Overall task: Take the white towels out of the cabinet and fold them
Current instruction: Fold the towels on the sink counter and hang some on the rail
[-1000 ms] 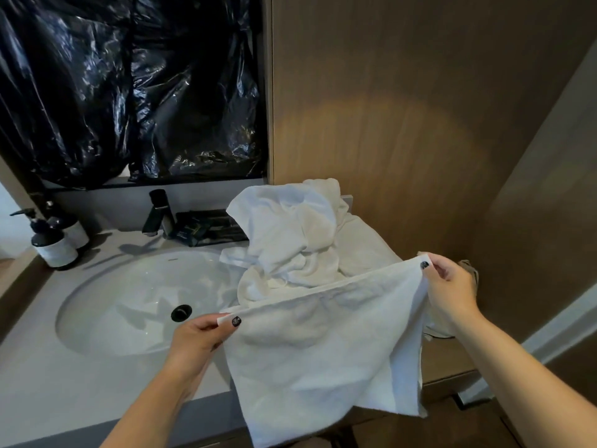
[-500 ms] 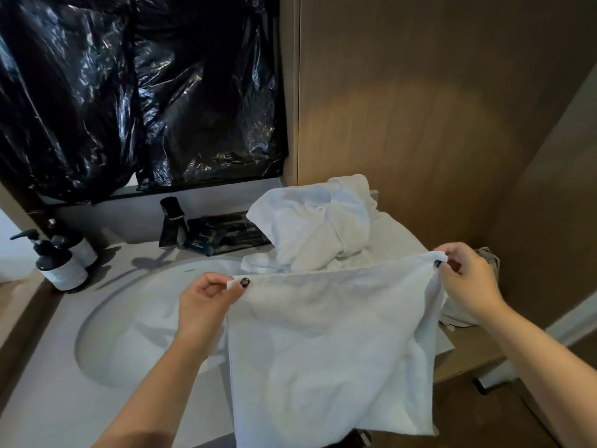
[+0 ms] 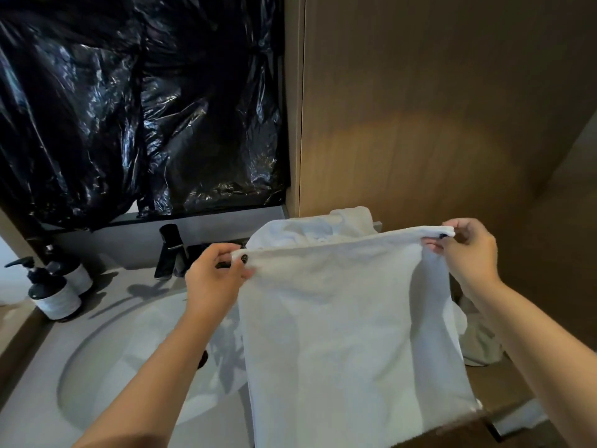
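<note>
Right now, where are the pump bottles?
In the head view, the two pump bottles stand at the far left on the counter, left of the sink basin and the black faucet, below the black plastic sheet.

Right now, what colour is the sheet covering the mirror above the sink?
Glossy black; the crinkled plastic sheet shows best in the head view.

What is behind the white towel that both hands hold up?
Behind the held towel, a heap of white towels shows above its top edge; the heap's lower part is covered.
</note>
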`<state>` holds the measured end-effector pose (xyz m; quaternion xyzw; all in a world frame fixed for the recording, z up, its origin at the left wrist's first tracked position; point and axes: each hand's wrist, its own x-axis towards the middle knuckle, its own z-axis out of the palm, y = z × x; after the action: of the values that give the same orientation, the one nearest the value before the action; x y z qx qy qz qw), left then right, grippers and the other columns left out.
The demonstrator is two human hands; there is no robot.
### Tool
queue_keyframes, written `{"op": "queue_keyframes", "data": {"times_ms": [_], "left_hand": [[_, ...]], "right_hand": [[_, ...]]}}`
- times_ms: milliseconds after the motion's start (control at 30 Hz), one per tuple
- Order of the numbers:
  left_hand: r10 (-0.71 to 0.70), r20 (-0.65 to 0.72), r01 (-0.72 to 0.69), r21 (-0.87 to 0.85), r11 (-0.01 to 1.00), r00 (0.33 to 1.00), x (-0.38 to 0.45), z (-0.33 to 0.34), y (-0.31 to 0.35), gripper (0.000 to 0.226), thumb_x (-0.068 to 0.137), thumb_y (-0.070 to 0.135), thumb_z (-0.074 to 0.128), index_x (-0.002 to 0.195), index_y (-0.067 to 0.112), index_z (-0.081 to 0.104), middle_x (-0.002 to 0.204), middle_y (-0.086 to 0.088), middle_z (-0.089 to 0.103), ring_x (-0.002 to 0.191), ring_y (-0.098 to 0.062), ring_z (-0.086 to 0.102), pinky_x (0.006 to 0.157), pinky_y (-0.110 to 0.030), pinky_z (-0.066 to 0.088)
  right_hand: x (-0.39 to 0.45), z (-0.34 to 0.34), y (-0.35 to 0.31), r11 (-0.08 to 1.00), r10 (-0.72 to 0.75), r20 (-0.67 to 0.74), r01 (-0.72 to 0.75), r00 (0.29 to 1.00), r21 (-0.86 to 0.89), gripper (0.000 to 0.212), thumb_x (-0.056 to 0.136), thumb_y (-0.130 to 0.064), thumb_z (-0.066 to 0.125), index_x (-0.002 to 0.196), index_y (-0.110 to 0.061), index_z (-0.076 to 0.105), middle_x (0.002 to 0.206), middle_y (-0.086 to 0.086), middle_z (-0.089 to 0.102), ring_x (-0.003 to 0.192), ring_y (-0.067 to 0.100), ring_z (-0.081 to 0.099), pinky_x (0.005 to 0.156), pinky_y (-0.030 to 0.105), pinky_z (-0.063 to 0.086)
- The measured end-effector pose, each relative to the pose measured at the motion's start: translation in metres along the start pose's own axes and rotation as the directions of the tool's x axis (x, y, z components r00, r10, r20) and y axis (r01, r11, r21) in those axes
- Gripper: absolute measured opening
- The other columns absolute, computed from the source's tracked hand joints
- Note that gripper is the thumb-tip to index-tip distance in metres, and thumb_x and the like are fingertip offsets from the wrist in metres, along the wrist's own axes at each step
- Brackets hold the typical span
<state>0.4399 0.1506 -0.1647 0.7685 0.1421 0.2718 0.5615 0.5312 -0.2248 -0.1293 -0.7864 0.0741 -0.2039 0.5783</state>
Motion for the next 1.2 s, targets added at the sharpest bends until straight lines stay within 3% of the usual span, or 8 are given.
{"op": "queue_keyframes", "data": {"times_ms": [200, 333, 433, 533, 633, 867, 967, 1200], "left_hand": [[-0.237, -0.122, 0.224, -0.111, 0.968, 0.964, 0.044, 0.05, -0.014, 0.021, 0.083, 0.016, 0.078, 0.093, 0.024, 0.062, 0.101, -0.003, 0.073, 0.088, -0.02, 0.072, 0.085, -0.047, 0.058], [-0.295, -0.088, 0.296, -0.008, 0.955, 0.951, 0.042, 0.086, -0.028, 0.022, 0.091, 0.014, 0.065, 0.106, 0.027, 0.057, 0.114, 0.005, 0.064, 0.109, -0.021, 0.063, 0.09, -0.037, 0.053], [-0.11, 0.06, 0.098, 0.17, 0.98, 0.992, 0.015, 0.12, -0.033, 0.057, 0.1, 0.025, 0.053, 0.152, 0.018, 0.03, 0.16, 0.001, 0.025, 0.146, -0.011, 0.025, 0.116, -0.018, 0.02], [0.178, 0.23, -0.245, 0.311, 0.918, 0.957, -0.013, 0.156, -0.032, 0.061, 0.101, 0.039, 0.034, 0.154, 0.025, 0.008, 0.161, 0.013, -0.002, 0.147, 0.005, -0.006, 0.118, -0.013, -0.003], [0.22, 0.361, -0.374, 0.441, 0.816, 0.906, -0.02, 0.177, -0.047, 0.06, 0.1, 0.045, 0.017, 0.154, 0.023, 0.004, 0.162, 0.009, -0.004, 0.15, -0.003, -0.009, 0.123, -0.029, -0.004], [0.213, 0.397, -0.428, 0.6, 0.676, 0.893, -0.006, 0.191, -0.084, 0.064, 0.103, 0.047, 0.014, 0.156, 0.012, 0.023, 0.164, -0.005, 0.019, 0.153, -0.018, 0.01, 0.123, -0.043, 0.012], [0.216, 0.386, -0.426, 0.626, 0.653, 0.897, -0.006, 0.191, -0.09, 0.063, 0.103, 0.047, 0.017, 0.153, 0.01, 0.03, 0.16, -0.009, 0.029, 0.152, -0.021, 0.017, 0.122, -0.045, 0.016], [0.179, 0.28, -0.322, 0.634, 0.703, 0.943, -0.013, 0.19, -0.084, 0.064, 0.101, 0.046, 0.018, 0.154, 0.011, 0.025, 0.161, -0.008, 0.027, 0.151, -0.02, 0.018, 0.121, -0.048, 0.02]], "right_hand": [[0.061, 0.042, 0.019, 0.989, 0.142, -0.008, -0.142, 0.99, 0.035, 0.029, 0.078, -0.005, 0.079, 0.101, -0.019, 0.066, 0.098, 0.001, 0.068, 0.094, 0.021, 0.068, 0.087, 0.042, 0.059], [0.066, 0.072, 0.04, 0.982, 0.185, 0.08, -0.181, 0.979, -0.057, 0.041, 0.084, -0.011, 0.073, 0.123, -0.016, 0.058, 0.121, 0.006, 0.063, 0.113, 0.027, 0.061, 0.094, 0.037, 0.052], [0.037, 0.094, 0.051, 0.985, -0.073, 0.285, 0.114, 0.956, -0.129, 0.068, 0.093, -0.008, 0.06, 0.152, -0.019, 0.026, 0.161, 0.002, 0.018, 0.145, 0.008, 0.024, 0.112, 0.017, 0.028], [0.001, 0.115, 0.054, 0.71, -0.459, 0.564, 0.665, 0.687, -0.232, 0.056, 0.102, -0.025, 0.034, 0.156, -0.024, 0.019, 0.165, -0.008, 0.003, 0.149, 0.001, -0.002, 0.122, 0.026, 0.003], [-0.007, 0.132, 0.07, 0.422, -0.453, 0.767, 0.867, 0.455, -0.265, 0.058, 0.1, -0.034, 0.017, 0.155, -0.018, 0.021, 0.163, 0.0, 0.008, 0.152, 0.023, 0.004, 0.12, 0.049, -0.001], [0.036, 0.134, 0.137, 0.469, -0.492, 0.758, 0.864, 0.429, -0.184, 0.07, 0.097, -0.051, 0.035, 0.155, -0.015, 0.017, 0.161, 0.003, 0.021, 0.151, 0.017, 0.013, 0.123, 0.042, 0.006], [0.05, 0.131, 0.156, 0.457, -0.492, 0.746, 0.862, 0.45, -0.219, 0.071, 0.098, -0.054, 0.032, 0.155, -0.013, 0.02, 0.161, 0.005, 0.021, 0.151, 0.021, 0.013, 0.12, 0.055, 0.008], [0.084, 0.114, 0.183, 0.644, -0.183, 0.633, 0.578, 0.752, -0.501, 0.084, 0.094, -0.069, 0.012, 0.154, -0.018, -0.017, 0.164, 0.001, -0.013, 0.15, 0.016, -0.016, 0.122, 0.047, -0.005]]}}
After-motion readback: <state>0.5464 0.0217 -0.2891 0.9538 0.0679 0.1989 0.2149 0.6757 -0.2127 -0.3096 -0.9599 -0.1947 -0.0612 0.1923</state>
